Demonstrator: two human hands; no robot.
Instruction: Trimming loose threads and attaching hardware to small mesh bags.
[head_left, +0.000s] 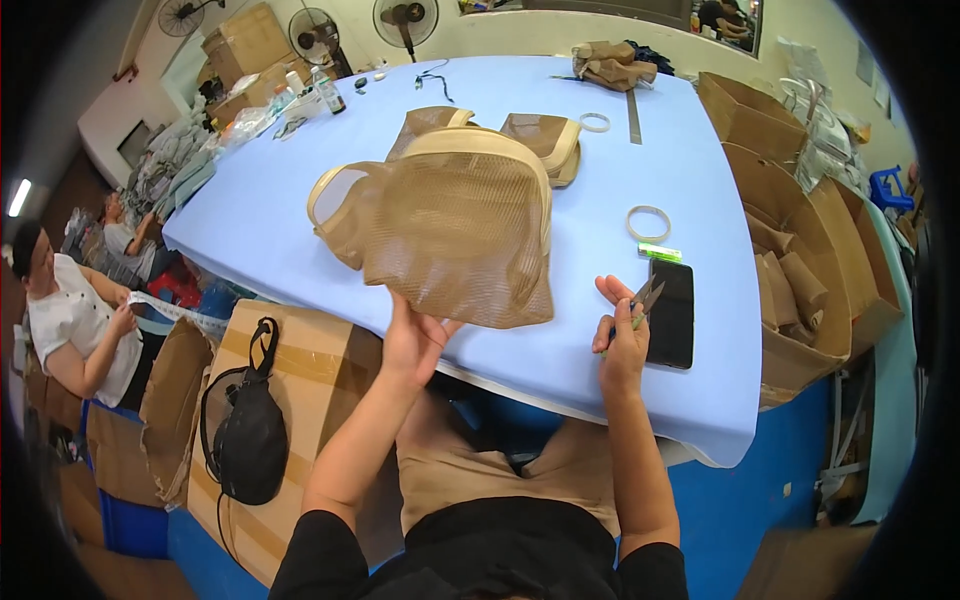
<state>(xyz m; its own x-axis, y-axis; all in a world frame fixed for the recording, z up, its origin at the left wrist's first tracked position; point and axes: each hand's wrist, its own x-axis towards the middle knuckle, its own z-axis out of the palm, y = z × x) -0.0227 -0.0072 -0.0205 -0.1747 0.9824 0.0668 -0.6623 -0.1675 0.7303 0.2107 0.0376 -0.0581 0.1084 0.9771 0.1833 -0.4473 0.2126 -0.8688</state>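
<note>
A brown mesh bag [455,225] with beige trim and a loop handle lies on the pale blue table, its lower part at the near side. My left hand [412,338] grips the bag's near edge, with some fingers hidden beneath the mesh. To the right, my right hand [625,335] holds a small pair of scissors [648,298], blades pointing up and away. The scissors are over a black phone [680,325] lying on the table. A small green packet [659,251] and a tape roll [648,223] sit just beyond the phone.
Farther off lie another tape roll [594,122], a metal ruler [633,117] and a brown fabric bundle [612,66]. Open cardboard boxes [800,250] flank the table's right side. A black bag [250,440] rests on a carton at left, near a seated person [80,310].
</note>
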